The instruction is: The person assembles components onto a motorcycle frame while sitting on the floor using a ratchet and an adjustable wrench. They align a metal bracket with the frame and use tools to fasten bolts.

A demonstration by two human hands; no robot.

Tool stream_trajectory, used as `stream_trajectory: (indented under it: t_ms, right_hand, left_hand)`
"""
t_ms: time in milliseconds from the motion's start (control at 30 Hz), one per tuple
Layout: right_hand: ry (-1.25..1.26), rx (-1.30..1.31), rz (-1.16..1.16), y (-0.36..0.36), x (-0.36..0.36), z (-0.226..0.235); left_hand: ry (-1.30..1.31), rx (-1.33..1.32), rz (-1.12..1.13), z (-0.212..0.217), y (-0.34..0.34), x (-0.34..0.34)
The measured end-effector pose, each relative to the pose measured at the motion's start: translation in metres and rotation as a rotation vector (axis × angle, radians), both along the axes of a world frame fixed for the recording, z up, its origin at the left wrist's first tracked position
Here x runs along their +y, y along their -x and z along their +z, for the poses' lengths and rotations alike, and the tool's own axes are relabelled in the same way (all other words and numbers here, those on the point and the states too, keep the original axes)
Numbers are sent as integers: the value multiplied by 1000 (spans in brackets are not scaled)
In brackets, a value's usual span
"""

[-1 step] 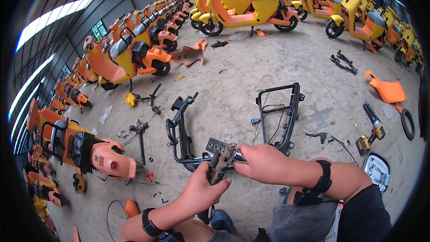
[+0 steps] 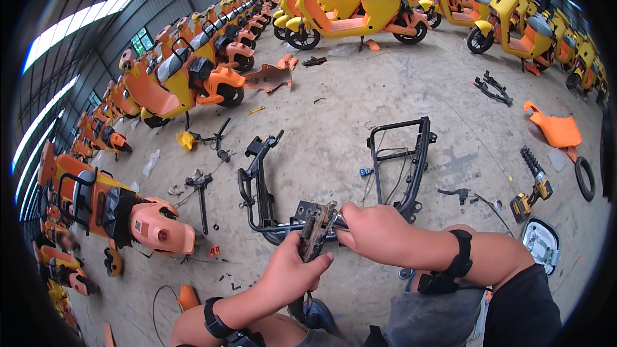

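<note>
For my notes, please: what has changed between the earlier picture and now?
Nothing has visibly changed. The left hand still holds the grimy metal part, the right hand still grips a shiny metal piece, and the black frame lies as before.

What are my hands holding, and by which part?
Your left hand grips a grimy metal bracket below its upper end. Your right hand holds a shiny metal piece, mostly hidden, so which part cannot be told.
</note>
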State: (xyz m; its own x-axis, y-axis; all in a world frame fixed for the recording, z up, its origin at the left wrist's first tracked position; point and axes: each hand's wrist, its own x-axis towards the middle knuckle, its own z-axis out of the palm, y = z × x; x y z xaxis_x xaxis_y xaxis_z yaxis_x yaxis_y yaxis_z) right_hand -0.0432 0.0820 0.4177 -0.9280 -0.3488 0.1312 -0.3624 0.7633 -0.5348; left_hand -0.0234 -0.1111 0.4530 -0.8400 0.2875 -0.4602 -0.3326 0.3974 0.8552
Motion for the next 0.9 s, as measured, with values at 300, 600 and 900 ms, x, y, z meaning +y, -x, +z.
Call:
stream_trajectory:
  t_ms: [300,600,900]
  right_hand:
    - [151,-180,47,5,-3,-7]
    - [1167,-1314,304,22,21,3]
    - [692,-892,202,10,13,15]
  left_hand:
    - [-73,-63,39,-11,5,-8]
    - [-178,10,-28,-1,3,-16]
    - [-57,71,-84,-4,3,-16]
